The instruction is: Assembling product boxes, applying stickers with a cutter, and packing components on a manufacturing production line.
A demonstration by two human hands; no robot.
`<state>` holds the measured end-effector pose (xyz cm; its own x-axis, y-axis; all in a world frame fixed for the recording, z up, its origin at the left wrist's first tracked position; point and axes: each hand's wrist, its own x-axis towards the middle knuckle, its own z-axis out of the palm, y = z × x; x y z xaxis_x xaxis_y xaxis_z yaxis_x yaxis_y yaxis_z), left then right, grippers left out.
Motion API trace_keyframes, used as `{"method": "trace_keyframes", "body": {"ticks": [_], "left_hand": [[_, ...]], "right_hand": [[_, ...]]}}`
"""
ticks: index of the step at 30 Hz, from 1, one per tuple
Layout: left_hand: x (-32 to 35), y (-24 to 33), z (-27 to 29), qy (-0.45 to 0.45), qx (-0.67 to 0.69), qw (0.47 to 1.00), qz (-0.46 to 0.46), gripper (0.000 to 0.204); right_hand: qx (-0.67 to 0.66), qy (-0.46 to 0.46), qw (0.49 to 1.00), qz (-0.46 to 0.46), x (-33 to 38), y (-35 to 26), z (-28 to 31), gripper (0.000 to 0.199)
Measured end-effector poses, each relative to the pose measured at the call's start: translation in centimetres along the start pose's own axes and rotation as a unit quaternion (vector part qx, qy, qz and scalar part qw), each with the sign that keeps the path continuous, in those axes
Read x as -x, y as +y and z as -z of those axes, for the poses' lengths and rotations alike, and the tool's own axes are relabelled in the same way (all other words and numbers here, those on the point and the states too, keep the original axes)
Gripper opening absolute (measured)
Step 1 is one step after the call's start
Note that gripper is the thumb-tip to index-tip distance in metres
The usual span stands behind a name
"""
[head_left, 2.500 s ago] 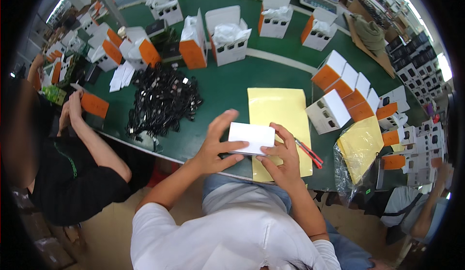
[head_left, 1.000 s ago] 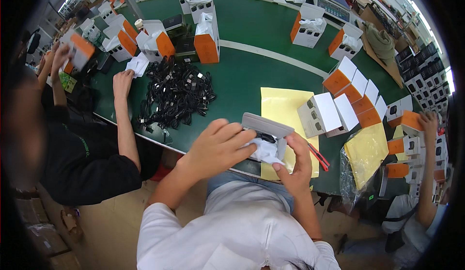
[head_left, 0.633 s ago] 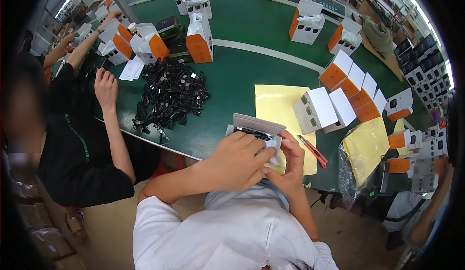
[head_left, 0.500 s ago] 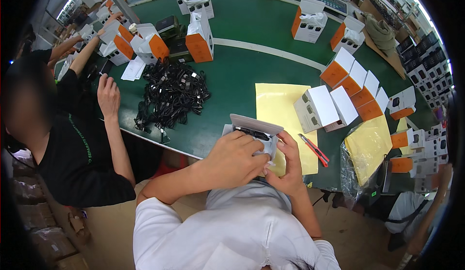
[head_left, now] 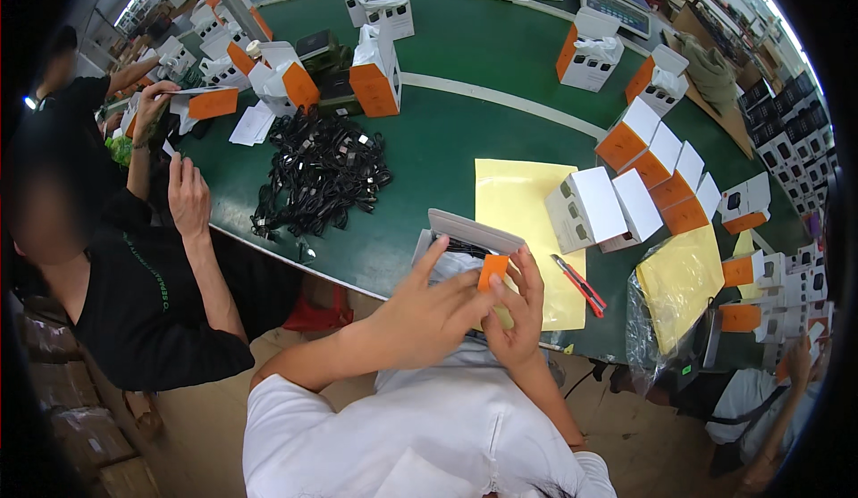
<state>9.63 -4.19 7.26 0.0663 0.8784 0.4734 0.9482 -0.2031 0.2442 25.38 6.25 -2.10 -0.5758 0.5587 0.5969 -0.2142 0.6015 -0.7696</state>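
Close in front of me is a small white box [head_left: 478, 227] with its lid raised. A coiled black cable [head_left: 465, 249] and some white wrapping show inside it. An orange flap [head_left: 493, 272] of the box stands up between my hands. My left hand [head_left: 424, 308] lies across the near left side of the box, its fingers spread and touching the opening and the flap. On the right side, my right hand [head_left: 518, 315] grips the box, thumb bent in near the orange flap. My fingers hide the lower part of the box.
A yellow envelope [head_left: 518, 176] lies on the green table under a red utility knife [head_left: 579, 285] and white boxes [head_left: 585, 207]. Tangled black cables [head_left: 326, 167] are piled at left. Orange-white boxes [head_left: 652, 145] stand at right. A co-worker's hand [head_left: 189, 198] is at the left.
The orange flap now shows between my hands. My left fingers have spread out over the box. The co-worker at left now holds up an orange-and-white box.
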Motion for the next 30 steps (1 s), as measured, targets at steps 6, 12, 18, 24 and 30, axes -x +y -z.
{"method": "trace_keyframes", "body": {"ticks": [6,12,18,24,30], "left_hand": [[7.8,-4.2,-1.6,0.228,-0.01,0.973,0.033,0.052],[2.1,-7.4,-3.7,0.091,0.586,0.744,0.308,0.077],[1.2,-8.7,-4.1,0.032,0.599,0.791,0.123,0.052],[2.1,-7.8,-4.1,0.058,0.479,0.874,0.053,0.037],[1.9,-7.6,-2.0,0.02,0.504,0.861,0.063,0.032]], "right_hand": [[0.057,-0.043,0.997,-0.009,-1.3,-0.2,1.3,0.04],[-0.068,0.028,0.987,-0.14,-1.6,-0.7,-0.4,0.04],[-0.079,0.014,0.987,-0.139,-3.3,-1.5,0.7,0.05],[-0.012,-0.109,0.993,-0.036,-4.5,-2.9,1.8,0.05],[0.046,-0.095,0.988,-0.113,-4.5,-4.2,1.7,0.044]]}}
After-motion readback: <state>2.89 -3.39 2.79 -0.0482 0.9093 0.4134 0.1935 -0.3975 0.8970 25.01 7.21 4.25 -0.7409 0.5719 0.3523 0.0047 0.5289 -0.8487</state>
